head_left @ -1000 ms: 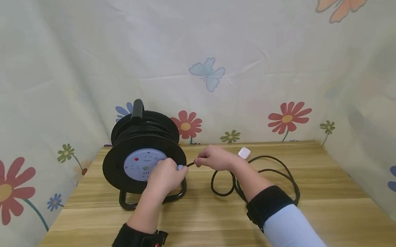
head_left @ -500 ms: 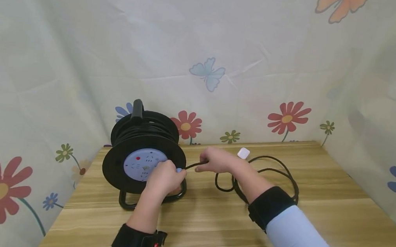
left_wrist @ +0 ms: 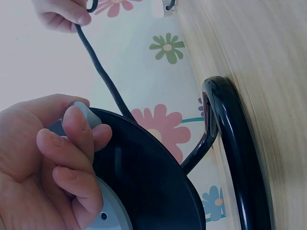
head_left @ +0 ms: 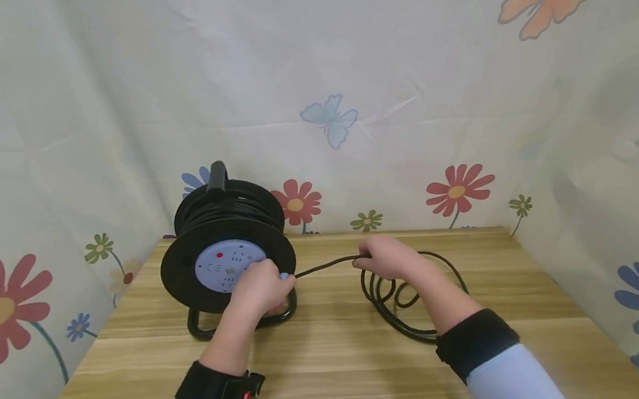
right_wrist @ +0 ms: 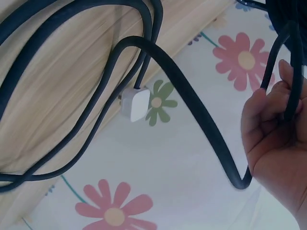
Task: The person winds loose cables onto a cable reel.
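A black cable reel (head_left: 176, 272) with a pale blue socket panel (head_left: 216, 270) stands upright on the left of the table. Thumb and fingers of my left hand (head_left: 257, 288) pinch the small grey-blue knob (left_wrist: 85, 111) at the edge of its face. Black cable (head_left: 326, 265) runs from the reel to my right hand (head_left: 391, 256), which pinches it above the table, well to the right of the reel. Beyond that grip, the cable sags and leads into loose loops on the tabletop. Its white plug (right_wrist: 135, 104) appears in the right wrist view; in the head view it is hidden.
The wood-grain table (head_left: 328, 365) meets a flower-printed cloth (head_left: 252, 60) at the back and both sides. A black tubular stand (left_wrist: 242, 158) supports the reel, and a carrying handle (head_left: 217, 178) rises from its top.
My right hand has moved rightward, away from the reel, and a longer stretch of cable now spans between them. The plug has gone out of sight in the head view. My left hand keeps the knob.
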`<state>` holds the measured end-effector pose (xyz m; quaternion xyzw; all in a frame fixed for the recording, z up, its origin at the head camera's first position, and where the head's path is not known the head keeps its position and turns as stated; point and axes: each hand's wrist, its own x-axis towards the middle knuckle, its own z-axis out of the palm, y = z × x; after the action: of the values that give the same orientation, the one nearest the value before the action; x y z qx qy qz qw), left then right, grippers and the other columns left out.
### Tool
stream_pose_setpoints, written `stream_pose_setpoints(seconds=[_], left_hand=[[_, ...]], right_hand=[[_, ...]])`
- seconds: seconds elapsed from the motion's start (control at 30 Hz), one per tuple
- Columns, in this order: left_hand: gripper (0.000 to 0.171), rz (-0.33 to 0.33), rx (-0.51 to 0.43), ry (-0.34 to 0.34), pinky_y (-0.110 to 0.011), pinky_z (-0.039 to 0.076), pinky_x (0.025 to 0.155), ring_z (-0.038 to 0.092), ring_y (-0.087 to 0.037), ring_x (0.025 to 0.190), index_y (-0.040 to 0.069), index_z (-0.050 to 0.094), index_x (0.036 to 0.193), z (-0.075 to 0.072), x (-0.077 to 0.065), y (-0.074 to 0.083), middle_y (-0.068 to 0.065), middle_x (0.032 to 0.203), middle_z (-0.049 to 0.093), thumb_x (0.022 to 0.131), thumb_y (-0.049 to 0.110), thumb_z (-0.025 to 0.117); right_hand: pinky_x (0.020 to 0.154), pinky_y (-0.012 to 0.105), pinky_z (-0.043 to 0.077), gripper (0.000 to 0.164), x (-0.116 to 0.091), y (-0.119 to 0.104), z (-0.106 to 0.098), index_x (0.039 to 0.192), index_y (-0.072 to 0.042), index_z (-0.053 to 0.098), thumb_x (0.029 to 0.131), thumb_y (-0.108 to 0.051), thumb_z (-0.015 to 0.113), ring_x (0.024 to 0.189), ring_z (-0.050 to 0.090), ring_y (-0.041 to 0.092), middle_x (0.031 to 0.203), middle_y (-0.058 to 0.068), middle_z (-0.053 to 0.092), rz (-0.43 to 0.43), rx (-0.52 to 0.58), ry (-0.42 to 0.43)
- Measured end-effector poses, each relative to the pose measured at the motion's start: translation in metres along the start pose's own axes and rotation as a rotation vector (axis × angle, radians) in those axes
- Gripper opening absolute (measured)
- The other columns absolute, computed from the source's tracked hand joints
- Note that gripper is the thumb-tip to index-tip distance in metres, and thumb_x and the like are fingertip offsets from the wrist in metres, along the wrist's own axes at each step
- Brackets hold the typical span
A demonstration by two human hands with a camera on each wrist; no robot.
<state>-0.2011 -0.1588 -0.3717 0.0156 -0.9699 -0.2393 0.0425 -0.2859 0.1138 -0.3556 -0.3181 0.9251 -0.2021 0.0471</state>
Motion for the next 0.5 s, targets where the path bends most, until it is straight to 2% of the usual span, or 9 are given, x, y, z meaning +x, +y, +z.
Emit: stream_pose_setpoints(seconds=[0.13,0.23,0.33,0.5], left_hand=[[0.045,-0.005,-0.004,0.004,-0.032,0.039,0.048,0.058,-0.018,0.045,0.009,0.061,0.057,0.001,0.0,0.0,0.002,0.044,0.058,0.094,0.035,0.059],[0.047,-0.009,-0.009,-0.003,-0.032,0.038,0.047,0.057,-0.018,0.045,0.008,0.061,0.057,0.001,-0.001,0.0,0.001,0.044,0.058,0.095,0.037,0.059],[0.048,-0.008,-0.02,-0.011,-0.032,0.037,0.046,0.057,-0.018,0.044,0.008,0.062,0.057,0.0,-0.001,0.001,-0.001,0.046,0.06,0.096,0.037,0.06],[0.049,-0.007,-0.031,-0.014,-0.031,0.036,0.046,0.057,-0.017,0.044,0.008,0.061,0.057,-0.001,-0.001,0.001,-0.001,0.047,0.06,0.096,0.037,0.061]], right_hand=[[0.052,0.035,0.05,0.025,-0.007,0.011,-0.005,0.081,-0.011,0.057,0.101,-0.023,0.065,0.051,0.06,0.024,0.067,0.001,0.047,0.035,0.152,-0.032],[0.051,0.036,0.05,0.018,-0.011,0.02,-0.01,0.088,-0.009,0.063,0.101,-0.021,0.065,0.049,0.054,0.018,0.07,0.001,0.052,0.041,0.23,-0.052],[0.052,0.034,0.047,0.012,-0.015,0.029,-0.014,0.094,-0.008,0.068,0.1,-0.018,0.066,0.051,0.05,0.015,0.074,0.003,0.059,0.044,0.254,-0.057],[0.061,0.033,0.048,0.009,-0.022,0.042,-0.02,0.095,-0.005,0.07,0.095,-0.014,0.068,0.064,0.054,0.016,0.082,0.005,0.063,0.072,0.194,-0.019]])
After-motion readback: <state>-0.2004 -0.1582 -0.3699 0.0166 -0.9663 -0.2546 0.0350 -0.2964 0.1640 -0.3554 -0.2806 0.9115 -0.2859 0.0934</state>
